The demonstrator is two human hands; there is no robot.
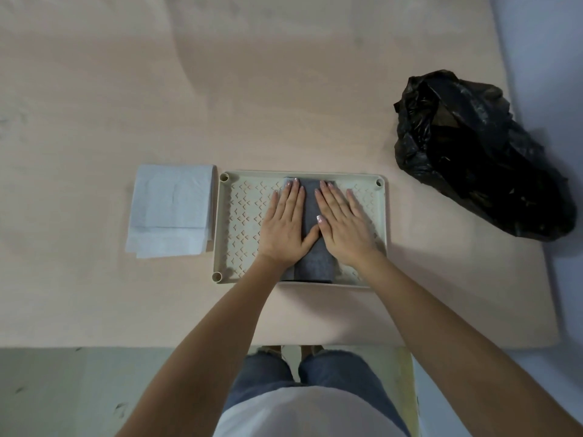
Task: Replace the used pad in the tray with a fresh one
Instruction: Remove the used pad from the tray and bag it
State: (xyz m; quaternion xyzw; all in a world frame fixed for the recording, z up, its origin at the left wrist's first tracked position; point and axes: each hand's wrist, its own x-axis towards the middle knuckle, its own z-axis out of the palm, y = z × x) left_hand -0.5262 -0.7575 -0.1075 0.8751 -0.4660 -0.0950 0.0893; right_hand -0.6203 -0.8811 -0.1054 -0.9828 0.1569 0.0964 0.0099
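- Head view: a folded grey pad (312,263) is seen lying in the middle of the cream tray (220,228) on the desk (284,89).
- The left hand (285,225) and right hand (342,225) are laid flat upon the pad, fingers straight, nothing gripped.
- A white fresh pad (172,209) is placed just left of the tray.
- A black bag (473,152) is set well apart, to the right.

We see a cream tray (220,222) cut through with rows of small chevron slots, and on its middle lies a dark grey folded pad (310,200). At nine o'clock from it lies a pale blue-white pad (172,209) with a fine dotted texture. At two o'clock sits a glossy black bag (473,152), all on a plain peach table (220,89).
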